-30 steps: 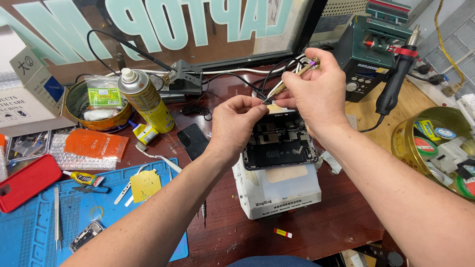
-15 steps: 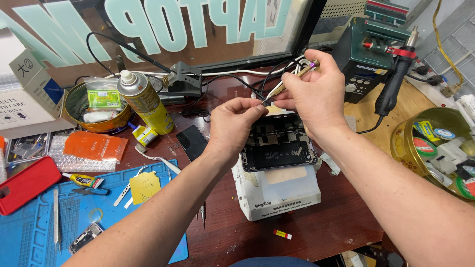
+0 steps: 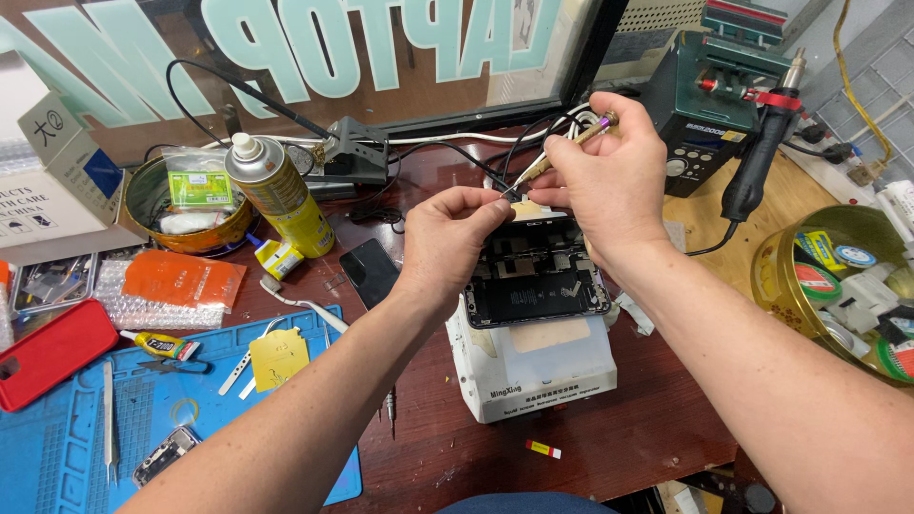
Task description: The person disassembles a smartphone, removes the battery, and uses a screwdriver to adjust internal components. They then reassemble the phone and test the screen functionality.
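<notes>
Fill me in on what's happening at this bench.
A person is bent over an opened phone lying on a white block-shaped stand. The right hand holds a slim tool angled toward the phone's top edge, where the left hand pinches something small. A spray can stands to the left.

Bare desk (image 3: 619, 447) is left open in front of the white block (image 3: 533, 366). The left side is crowded by a spray can (image 3: 276, 195); the right by a tin (image 3: 843, 286).

Spray can (image 3: 276, 195) (yellow), red case (image 3: 43, 350)
</notes>
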